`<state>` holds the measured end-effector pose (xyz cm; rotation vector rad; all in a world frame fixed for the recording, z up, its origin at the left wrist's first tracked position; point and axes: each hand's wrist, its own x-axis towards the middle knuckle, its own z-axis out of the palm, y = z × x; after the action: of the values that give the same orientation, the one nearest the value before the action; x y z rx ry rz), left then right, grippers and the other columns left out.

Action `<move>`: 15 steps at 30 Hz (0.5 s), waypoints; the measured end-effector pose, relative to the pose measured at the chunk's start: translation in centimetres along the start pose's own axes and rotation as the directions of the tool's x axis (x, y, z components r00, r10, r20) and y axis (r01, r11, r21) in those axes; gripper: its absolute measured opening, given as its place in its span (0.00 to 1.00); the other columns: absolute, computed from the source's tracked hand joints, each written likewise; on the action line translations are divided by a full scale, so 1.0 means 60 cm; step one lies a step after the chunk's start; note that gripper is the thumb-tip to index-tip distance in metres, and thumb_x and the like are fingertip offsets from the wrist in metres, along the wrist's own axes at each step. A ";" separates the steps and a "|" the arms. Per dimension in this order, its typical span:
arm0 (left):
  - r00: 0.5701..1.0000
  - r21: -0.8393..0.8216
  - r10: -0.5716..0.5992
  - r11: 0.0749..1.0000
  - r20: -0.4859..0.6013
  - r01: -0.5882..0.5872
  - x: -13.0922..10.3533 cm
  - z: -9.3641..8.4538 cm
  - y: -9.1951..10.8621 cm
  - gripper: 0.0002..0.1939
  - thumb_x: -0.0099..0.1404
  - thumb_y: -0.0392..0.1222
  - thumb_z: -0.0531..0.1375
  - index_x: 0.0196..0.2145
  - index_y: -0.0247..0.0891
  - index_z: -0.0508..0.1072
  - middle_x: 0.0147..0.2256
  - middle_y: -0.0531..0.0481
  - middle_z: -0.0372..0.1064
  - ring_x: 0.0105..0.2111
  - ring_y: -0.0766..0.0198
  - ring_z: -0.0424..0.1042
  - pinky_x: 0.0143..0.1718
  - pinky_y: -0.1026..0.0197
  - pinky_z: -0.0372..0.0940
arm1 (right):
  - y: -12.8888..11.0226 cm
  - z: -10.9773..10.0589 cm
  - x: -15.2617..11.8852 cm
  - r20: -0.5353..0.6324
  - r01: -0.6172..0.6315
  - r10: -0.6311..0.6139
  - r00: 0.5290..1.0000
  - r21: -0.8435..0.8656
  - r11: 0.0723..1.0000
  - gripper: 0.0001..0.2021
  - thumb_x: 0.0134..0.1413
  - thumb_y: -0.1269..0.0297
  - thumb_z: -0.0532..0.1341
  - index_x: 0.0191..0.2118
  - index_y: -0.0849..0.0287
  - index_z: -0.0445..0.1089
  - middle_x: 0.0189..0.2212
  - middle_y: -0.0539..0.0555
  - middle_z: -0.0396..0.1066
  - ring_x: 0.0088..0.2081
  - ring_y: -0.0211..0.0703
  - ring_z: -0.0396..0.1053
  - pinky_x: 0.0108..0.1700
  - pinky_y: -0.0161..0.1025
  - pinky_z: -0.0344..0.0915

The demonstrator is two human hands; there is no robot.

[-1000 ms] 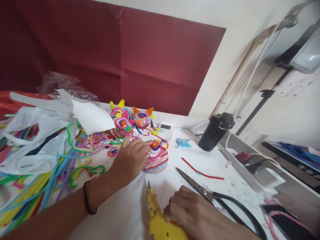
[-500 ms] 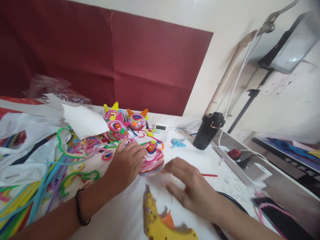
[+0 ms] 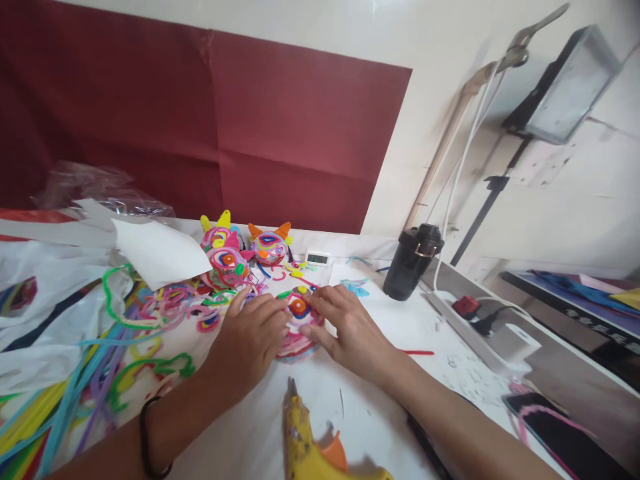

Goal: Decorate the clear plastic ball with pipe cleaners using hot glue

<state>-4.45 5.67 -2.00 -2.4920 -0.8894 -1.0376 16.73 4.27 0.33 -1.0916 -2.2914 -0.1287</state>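
Note:
A round animal head covered in coiled pipe cleaners (image 3: 299,343), pink with an orange-and-blue eye, rests on the white table between my hands. My left hand (image 3: 253,331) curls round its left side, the far fingertips partly hidden. On the right, my right hand (image 3: 347,327) grips it with the fingers over the top edge and the thumb across the front. Just in front of the head lies a yellow glue gun (image 3: 305,433) with an orange trigger, its nozzle pointing at the piece; neither hand touches it.
Similar finished heads (image 3: 270,247) with horns stand at the back beside a small digital display (image 3: 317,258). Loose pipe cleaners (image 3: 75,393) and white paper (image 3: 155,250) crowd the left. A black bottle (image 3: 413,263), a power strip (image 3: 480,333) and a phone (image 3: 555,427) occupy the right.
My right hand has moved left and taken hold of the head's right side, where it was apart before. My left hand stays on the other side. The view has shifted slightly.

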 end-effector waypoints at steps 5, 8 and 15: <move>1.000 -0.023 -0.004 1.000 0.009 0.004 -0.003 0.002 -0.003 0.11 0.70 0.33 0.49 0.42 0.38 0.70 0.45 0.44 0.76 0.49 0.52 0.71 0.55 0.41 0.53 | 0.006 0.004 0.000 -0.002 -0.001 0.001 1.000 0.028 1.000 0.19 0.63 0.55 0.61 0.54 0.61 0.69 0.47 0.61 0.72 0.46 0.54 0.66 0.48 0.51 0.64; 1.000 -0.047 -0.025 0.999 0.016 0.026 -0.006 0.005 -0.006 0.10 0.70 0.34 0.50 0.44 0.39 0.69 0.45 0.45 0.76 0.49 0.52 0.71 0.57 0.41 0.53 | 0.007 0.005 0.000 -0.002 -0.001 0.001 1.000 0.032 0.999 0.19 0.63 0.56 0.61 0.53 0.62 0.70 0.47 0.62 0.72 0.46 0.54 0.66 0.47 0.51 0.64; 0.995 -0.123 -0.096 0.988 0.014 0.097 -0.007 0.008 -0.010 0.09 0.69 0.37 0.53 0.46 0.40 0.67 0.44 0.47 0.76 0.48 0.53 0.72 0.58 0.41 0.54 | 0.008 0.007 -0.001 0.000 0.002 -0.002 1.000 0.041 0.999 0.18 0.64 0.54 0.59 0.52 0.60 0.71 0.47 0.62 0.71 0.46 0.54 0.66 0.47 0.51 0.63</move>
<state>-4.83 6.15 -2.62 -2.5783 -0.9856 -1.1472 16.91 4.66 -0.12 -1.0682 -2.2856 -0.0815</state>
